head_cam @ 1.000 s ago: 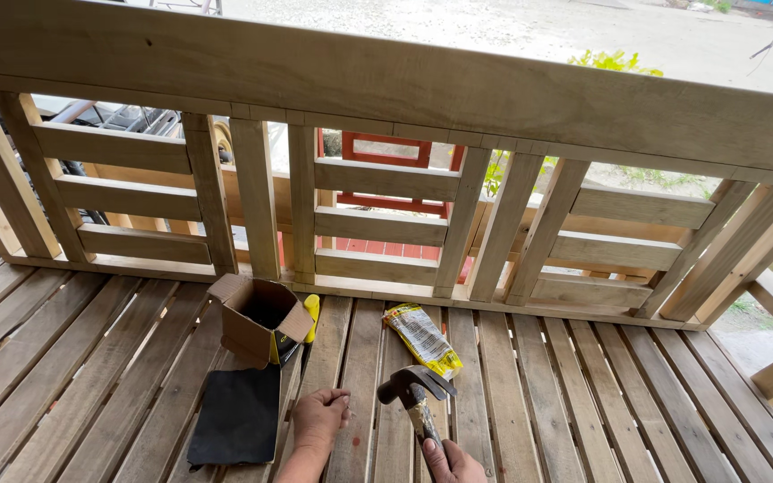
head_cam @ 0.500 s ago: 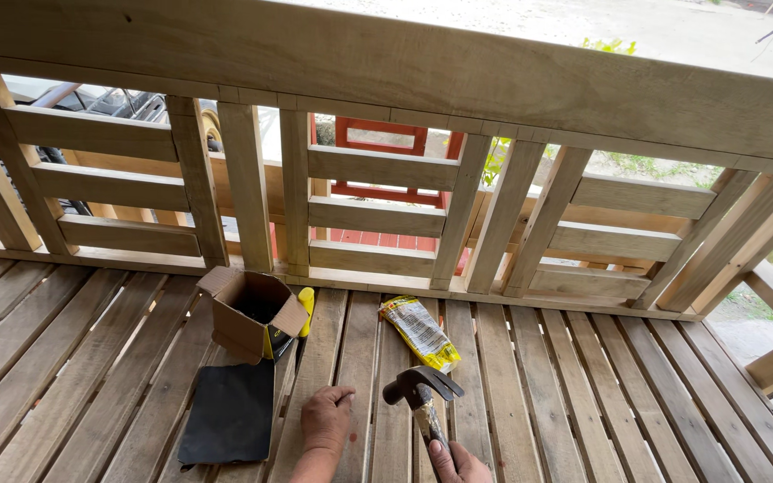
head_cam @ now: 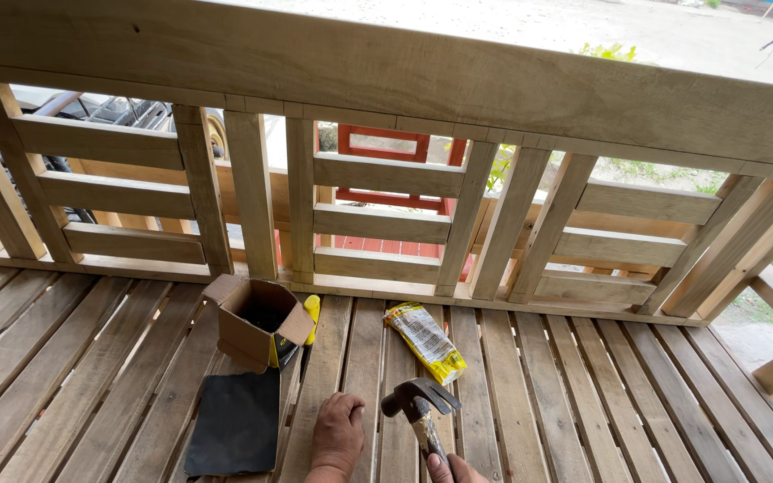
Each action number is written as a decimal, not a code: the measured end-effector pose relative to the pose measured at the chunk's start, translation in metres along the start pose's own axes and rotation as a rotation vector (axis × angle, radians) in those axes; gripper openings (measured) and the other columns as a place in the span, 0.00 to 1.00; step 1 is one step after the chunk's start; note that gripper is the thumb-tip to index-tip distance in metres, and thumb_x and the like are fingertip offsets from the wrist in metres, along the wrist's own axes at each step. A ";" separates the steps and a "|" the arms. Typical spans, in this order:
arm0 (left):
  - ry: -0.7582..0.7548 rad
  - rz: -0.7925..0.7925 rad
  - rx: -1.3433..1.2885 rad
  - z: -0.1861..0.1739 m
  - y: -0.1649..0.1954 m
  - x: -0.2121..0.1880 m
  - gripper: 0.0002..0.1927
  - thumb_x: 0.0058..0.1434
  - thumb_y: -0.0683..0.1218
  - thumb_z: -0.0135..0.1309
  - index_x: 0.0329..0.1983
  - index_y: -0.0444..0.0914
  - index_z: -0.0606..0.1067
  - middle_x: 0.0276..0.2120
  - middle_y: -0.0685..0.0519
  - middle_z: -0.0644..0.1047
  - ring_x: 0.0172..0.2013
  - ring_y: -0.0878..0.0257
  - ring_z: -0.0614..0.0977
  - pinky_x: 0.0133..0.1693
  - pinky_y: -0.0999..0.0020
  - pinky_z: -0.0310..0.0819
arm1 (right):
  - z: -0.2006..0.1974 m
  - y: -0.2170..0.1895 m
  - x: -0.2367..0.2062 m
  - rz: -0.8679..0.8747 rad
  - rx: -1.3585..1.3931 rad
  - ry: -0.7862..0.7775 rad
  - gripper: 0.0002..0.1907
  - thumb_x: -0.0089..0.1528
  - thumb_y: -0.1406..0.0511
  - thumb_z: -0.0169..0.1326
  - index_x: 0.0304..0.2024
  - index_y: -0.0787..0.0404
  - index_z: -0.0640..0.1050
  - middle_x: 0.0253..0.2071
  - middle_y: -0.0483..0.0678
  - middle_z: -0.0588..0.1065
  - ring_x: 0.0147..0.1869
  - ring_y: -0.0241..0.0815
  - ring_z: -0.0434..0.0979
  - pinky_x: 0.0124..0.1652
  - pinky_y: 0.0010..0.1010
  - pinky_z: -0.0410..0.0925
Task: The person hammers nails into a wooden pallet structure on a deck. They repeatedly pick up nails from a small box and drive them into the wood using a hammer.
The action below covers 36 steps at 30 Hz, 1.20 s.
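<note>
My left hand (head_cam: 337, 436) rests flat on the slatted wooden seat (head_cam: 583, 411), fingers together, holding nothing. Only the fingertips of my right hand (head_cam: 451, 468) show at the bottom edge, wrapped around the handle of a claw hammer (head_cam: 419, 404). The hammer's dark head stands just above the slats, to the right of my left hand. A yellow plastic packet (head_cam: 425, 341) lies on the seat just beyond the hammer head.
An open cardboard box (head_cam: 259, 321) sits left of the packet with a yellow-handled tool (head_cam: 311, 311) beside it. A dark sheet (head_cam: 235, 422) lies in front of the box. A slatted wooden backrest (head_cam: 386, 197) rises behind the seat.
The view has shifted slightly. My left hand and the hammer sit a little higher in frame; their places on the seat look unchanged.
</note>
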<state>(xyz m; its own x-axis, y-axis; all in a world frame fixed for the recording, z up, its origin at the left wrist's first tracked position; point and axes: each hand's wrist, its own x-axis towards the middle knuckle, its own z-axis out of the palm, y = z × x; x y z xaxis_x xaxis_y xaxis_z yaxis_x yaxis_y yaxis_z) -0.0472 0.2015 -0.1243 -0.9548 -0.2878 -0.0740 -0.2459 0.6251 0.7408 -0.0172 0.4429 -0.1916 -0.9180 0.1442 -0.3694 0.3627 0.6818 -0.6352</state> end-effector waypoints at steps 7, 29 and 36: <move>-0.071 -0.038 0.065 0.003 0.001 0.000 0.01 0.60 0.45 0.61 0.33 0.44 0.80 0.40 0.61 0.75 0.50 0.65 0.76 0.58 0.72 0.72 | 0.008 -0.016 -0.003 -0.033 -0.015 0.027 0.36 0.58 0.34 0.45 0.36 0.54 0.86 0.20 0.47 0.80 0.32 0.40 0.87 0.35 0.35 0.76; 0.023 -0.145 -0.020 0.006 0.005 0.000 0.04 0.59 0.47 0.62 0.35 0.43 0.83 0.40 0.61 0.77 0.46 0.67 0.79 0.53 0.73 0.77 | 0.008 -0.031 -0.016 -0.138 -0.024 0.033 0.32 0.58 0.36 0.48 0.37 0.52 0.83 0.20 0.48 0.79 0.29 0.40 0.87 0.33 0.35 0.76; 0.022 -0.137 0.034 0.011 0.002 0.002 0.05 0.60 0.46 0.61 0.32 0.39 0.81 0.41 0.60 0.76 0.48 0.65 0.78 0.54 0.71 0.75 | 0.022 -0.031 -0.017 -0.309 -0.003 0.088 0.30 0.56 0.37 0.53 0.43 0.51 0.82 0.20 0.48 0.80 0.29 0.42 0.87 0.32 0.36 0.76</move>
<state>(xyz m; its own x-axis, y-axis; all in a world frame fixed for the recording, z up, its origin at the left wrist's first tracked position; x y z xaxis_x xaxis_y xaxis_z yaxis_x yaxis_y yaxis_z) -0.0512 0.2104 -0.1305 -0.9081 -0.3879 -0.1581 -0.3798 0.6031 0.7015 -0.0092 0.4037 -0.1803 -0.9950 -0.0082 -0.0991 0.0644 0.7055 -0.7058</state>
